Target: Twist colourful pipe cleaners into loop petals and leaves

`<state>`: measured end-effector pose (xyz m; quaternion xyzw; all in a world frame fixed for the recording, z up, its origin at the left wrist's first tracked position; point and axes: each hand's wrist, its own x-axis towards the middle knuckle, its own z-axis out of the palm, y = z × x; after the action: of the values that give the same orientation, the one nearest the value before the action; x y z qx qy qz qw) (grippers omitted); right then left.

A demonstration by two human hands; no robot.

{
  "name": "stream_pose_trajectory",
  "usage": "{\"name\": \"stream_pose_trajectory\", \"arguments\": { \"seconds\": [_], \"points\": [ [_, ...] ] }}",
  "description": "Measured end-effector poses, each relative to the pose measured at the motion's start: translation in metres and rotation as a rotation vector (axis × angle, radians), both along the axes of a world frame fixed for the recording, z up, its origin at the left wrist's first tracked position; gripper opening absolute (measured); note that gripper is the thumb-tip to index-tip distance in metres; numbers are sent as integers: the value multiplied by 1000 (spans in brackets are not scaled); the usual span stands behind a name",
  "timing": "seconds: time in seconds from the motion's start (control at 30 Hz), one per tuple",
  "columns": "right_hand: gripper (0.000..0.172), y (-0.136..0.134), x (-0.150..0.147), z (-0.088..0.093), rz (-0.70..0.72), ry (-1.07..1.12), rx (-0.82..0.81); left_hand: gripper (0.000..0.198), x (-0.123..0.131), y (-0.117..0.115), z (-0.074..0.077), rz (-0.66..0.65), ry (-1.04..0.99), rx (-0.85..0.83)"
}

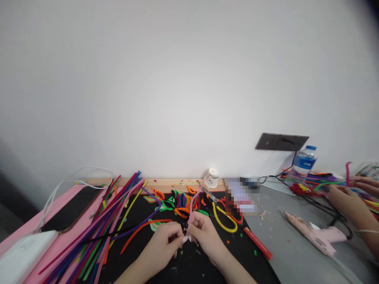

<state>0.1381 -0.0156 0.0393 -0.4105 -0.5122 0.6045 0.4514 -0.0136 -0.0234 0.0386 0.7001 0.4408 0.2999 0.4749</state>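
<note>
Over the black mat, my left hand (166, 241) and my right hand (204, 236) meet with pinched fingertips. Between them is a pink pipe cleaner (194, 203), whose free length rises up past my right hand. My right fingers are closed around it; my left thumb and finger pinch at its lower end. Just beyond lies a pile of bent pipe cleaner pieces (180, 203) in orange, green and purple. An orange pipe cleaner (142, 228) curves beside my left hand. Yellow-handled scissors (225, 221) rest to the right of my right hand.
Long pipe cleaners (97, 232) are bundled at left, near a dark phone (72, 207) and a white box (28, 254). A paper cup (212, 178) stands by the wall. Rightward are a red stick (257, 243), a pink glue gun (316, 234), a water bottle (302, 165) and another person's hands (345, 201).
</note>
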Motion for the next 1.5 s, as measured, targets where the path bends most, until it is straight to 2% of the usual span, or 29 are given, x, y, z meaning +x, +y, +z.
{"name": "stream_pose_trajectory", "arguments": {
  "seconds": [0.53,0.7,0.8,0.97,1.23,1.5],
  "points": [
    [29,0,-1,3,25,39,0,24,1,0,-1,-58,-77,-105],
    [28,1,2,-1,-15,41,13,21,3,1,-6,17,-104,-78],
    [26,3,3,-3,-52,45,23,15,4,2,-3,68,-139,-51],
    [26,2,2,-5,-63,79,33,20,5,2,3,137,-182,-51],
    [29,0,-1,-3,-35,155,4,25,7,1,1,163,-221,-107],
    [29,0,-1,-7,-29,162,16,25,7,-1,4,164,-223,-55]
  ]
}}
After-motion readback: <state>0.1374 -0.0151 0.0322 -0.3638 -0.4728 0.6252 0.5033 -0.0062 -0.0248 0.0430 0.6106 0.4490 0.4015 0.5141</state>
